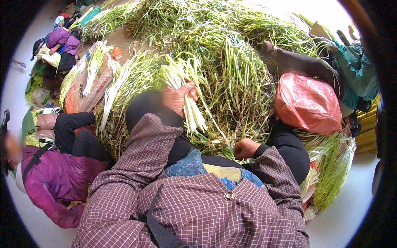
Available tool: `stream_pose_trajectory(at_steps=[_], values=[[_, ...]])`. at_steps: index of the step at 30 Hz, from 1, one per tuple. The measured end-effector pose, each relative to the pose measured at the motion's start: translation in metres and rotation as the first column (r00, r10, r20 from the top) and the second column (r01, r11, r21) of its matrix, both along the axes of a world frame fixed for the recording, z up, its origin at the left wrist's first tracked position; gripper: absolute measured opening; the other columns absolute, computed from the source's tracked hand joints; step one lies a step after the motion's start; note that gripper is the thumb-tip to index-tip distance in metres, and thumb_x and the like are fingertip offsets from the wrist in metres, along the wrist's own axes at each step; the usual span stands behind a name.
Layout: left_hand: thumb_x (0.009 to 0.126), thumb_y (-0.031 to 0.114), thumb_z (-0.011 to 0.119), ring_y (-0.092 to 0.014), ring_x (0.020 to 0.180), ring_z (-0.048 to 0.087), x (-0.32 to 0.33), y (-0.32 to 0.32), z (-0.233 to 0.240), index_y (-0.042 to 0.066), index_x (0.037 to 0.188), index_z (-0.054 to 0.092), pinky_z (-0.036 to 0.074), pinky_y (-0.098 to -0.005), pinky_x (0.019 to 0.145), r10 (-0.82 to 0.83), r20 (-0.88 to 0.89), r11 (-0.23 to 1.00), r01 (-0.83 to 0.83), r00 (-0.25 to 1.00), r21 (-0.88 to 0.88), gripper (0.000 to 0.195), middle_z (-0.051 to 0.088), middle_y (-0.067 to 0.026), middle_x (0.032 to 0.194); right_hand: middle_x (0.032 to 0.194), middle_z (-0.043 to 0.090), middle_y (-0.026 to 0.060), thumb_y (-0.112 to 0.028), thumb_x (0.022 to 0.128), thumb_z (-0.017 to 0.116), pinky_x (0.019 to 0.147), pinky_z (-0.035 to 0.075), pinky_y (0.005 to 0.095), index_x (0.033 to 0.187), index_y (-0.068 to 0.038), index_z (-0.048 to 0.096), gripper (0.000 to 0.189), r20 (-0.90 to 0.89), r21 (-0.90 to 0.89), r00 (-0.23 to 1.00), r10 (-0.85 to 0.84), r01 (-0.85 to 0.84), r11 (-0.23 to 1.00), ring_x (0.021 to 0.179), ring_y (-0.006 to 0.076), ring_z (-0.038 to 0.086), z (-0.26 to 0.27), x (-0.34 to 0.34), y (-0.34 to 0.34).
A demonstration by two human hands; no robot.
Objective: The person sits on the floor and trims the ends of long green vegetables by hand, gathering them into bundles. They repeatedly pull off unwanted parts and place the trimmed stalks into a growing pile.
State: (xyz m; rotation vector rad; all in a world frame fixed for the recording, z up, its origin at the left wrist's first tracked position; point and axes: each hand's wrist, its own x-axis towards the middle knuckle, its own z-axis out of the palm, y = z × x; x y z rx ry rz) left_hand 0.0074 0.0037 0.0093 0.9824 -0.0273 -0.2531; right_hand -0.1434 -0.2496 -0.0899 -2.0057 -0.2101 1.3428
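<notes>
My left hand (178, 96) is closed around a bunch of pale green leafy stalks (194, 116), which look like green garlic or scallions. Their white ends point down toward my lap and their yellow-green leaves fan out above the fist. One longer stalk (213, 119) slants away from this bunch to the fingertips of my right hand (246, 148), which pinch its lower end low between my knees. Under both hands spreads a large heap of green and dried stalks (235, 83).
At left, trimmed white stalks (107, 102) lie on the heap beside a printed woven sack (90, 86). A pink plastic bag (307, 104) bulges by my right knee, with more stalks (333, 167) below it. Co-workers sit at left (59, 173), far left (62, 40) and right (353, 68).
</notes>
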Motion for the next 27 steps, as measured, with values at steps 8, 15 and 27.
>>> stream_pose_trajectory(at_steps=[8,15,27], values=[[0.080,0.002,0.065,-0.013,0.053,0.056,-0.013,-0.009,-0.005,0.002,0.093,0.057,0.050,-0.0271,0.046,-0.182,-0.053,0.978,0.186,0.982,0.090,0.015,0.061,-0.0067,0.074,0.091,0.066,0.0128,-0.013,0.073,0.070,0.067,0.051,0.0337,0.100,-0.007,0.066,0.028,0.734,0.379,0.498,-0.463,0.265,0.887,0.076,0.0269,0.064,0.072,0.039,0.032],[0.080,0.003,0.065,-0.012,0.049,0.056,-0.027,-0.022,-0.009,-0.002,0.084,0.060,0.047,-0.0250,0.044,-0.274,-0.014,0.953,0.274,0.962,0.131,0.008,0.060,-0.0054,0.065,0.074,0.065,0.0023,-0.011,0.082,0.068,0.059,0.048,0.0212,0.090,0.002,0.065,0.015,0.300,0.724,0.433,-0.850,0.476,0.499,0.066,0.0060,0.058,0.078,0.072,0.068],[0.075,-0.001,0.068,-0.011,0.043,0.053,-0.014,-0.014,-0.031,0.000,0.081,0.058,0.044,-0.0245,0.039,-0.299,0.018,0.771,0.230,0.954,0.593,0.012,0.057,-0.0040,0.058,0.079,0.065,0.0036,-0.014,0.089,0.060,0.048,0.038,0.0168,0.088,-0.004,0.061,0.010,-0.017,0.892,0.071,-0.997,0.452,0.017,0.061,0.0066,0.059,0.093,0.045,0.021]])
